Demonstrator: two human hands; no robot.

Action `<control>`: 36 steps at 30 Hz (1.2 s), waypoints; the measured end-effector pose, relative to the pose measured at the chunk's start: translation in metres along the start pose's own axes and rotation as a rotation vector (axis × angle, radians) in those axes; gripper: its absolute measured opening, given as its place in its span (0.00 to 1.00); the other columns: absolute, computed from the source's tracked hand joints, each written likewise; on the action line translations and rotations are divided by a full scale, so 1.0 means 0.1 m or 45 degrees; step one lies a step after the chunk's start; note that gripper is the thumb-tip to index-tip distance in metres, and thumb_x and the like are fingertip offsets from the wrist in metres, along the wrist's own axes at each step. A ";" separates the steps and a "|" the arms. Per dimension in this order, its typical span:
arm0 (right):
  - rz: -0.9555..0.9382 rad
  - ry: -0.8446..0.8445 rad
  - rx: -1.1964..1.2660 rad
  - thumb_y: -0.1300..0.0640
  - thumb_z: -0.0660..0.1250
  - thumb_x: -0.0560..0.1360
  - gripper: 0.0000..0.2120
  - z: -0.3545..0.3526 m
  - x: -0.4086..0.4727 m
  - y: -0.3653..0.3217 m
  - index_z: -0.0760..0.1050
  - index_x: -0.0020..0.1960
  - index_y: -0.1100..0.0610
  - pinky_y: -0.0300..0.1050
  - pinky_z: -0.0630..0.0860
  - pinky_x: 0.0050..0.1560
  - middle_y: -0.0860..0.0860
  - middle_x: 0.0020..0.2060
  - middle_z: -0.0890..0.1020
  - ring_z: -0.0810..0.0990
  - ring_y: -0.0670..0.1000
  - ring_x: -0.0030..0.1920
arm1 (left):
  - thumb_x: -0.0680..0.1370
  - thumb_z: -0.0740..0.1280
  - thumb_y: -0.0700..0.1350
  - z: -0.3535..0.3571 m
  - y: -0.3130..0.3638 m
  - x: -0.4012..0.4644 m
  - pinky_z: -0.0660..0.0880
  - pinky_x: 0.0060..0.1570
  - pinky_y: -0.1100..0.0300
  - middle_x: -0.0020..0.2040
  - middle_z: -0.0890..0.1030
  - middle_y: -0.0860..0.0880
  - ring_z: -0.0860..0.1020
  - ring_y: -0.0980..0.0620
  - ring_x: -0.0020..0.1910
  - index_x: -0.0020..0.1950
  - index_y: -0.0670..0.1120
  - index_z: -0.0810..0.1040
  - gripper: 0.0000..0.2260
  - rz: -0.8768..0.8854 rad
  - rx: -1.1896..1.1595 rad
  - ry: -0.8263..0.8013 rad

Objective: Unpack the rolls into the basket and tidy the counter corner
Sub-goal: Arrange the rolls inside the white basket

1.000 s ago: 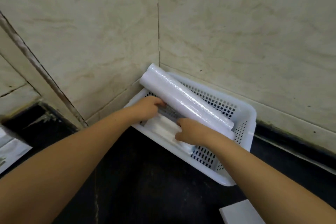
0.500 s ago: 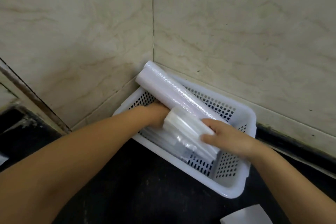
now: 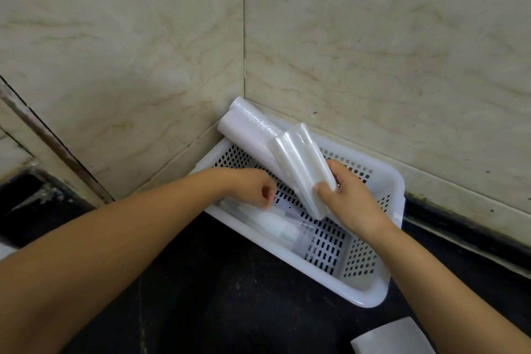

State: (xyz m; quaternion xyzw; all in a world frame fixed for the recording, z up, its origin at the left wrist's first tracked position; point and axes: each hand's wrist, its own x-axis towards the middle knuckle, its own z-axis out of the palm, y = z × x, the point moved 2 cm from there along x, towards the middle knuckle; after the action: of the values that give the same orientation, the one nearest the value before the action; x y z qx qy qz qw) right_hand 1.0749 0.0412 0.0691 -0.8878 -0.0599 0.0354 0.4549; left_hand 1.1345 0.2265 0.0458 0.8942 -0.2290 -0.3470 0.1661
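Note:
A white perforated basket sits in the counter corner against the tiled walls. A long white roll leans across its back left rim into the corner. My right hand grips a clear-wrapped pack of rolls, lifted at a slant above the basket and lying over the long roll. My left hand is inside the basket's left part, fingers curled and pinching a thin clear wrapper that lies along the front wall.
The dark counter runs in front of the basket. A flat white piece lies at the bottom right. Beige tiled walls meet in a corner behind the basket. A dark recess is at the left.
My right hand has lifted the wrapped pack up and back, out of the basket's bottom. My left hand has drawn back toward the front left wall, holding the clear wrapper.

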 end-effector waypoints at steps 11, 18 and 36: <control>-0.243 -0.062 -0.343 0.59 0.60 0.78 0.17 0.32 -0.05 -0.11 0.68 0.65 0.50 0.42 0.74 0.41 0.50 0.41 0.79 0.77 0.48 0.38 | 0.74 0.68 0.51 0.09 -0.02 -0.14 0.70 0.50 0.58 0.56 0.76 0.47 0.74 0.50 0.50 0.58 0.45 0.74 0.17 -0.117 0.331 -0.219; -0.235 -0.169 -0.448 0.62 0.58 0.77 0.19 0.55 0.12 -0.23 0.66 0.68 0.56 0.47 0.73 0.43 0.59 0.48 0.81 0.77 0.57 0.44 | 0.78 0.62 0.51 -0.06 -0.10 -0.51 0.68 0.47 0.65 0.43 0.75 0.58 0.74 0.57 0.46 0.54 0.51 0.77 0.08 0.027 0.055 -0.162; 0.103 -0.575 -0.514 0.40 0.48 0.79 0.28 0.74 0.25 -0.14 0.69 0.66 0.60 0.48 0.70 0.57 0.57 0.57 0.79 0.77 0.56 0.56 | 0.71 0.69 0.44 0.03 -0.07 -0.38 0.72 0.56 0.51 0.69 0.60 0.42 0.65 0.43 0.65 0.69 0.47 0.61 0.29 -0.079 0.476 0.326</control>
State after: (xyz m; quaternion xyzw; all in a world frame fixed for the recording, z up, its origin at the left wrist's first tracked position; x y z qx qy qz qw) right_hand 1.0897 0.1121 0.0377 -0.9316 -0.1300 0.2374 0.2426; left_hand 1.1094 0.2520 0.0617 0.9528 -0.2388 -0.1871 0.0145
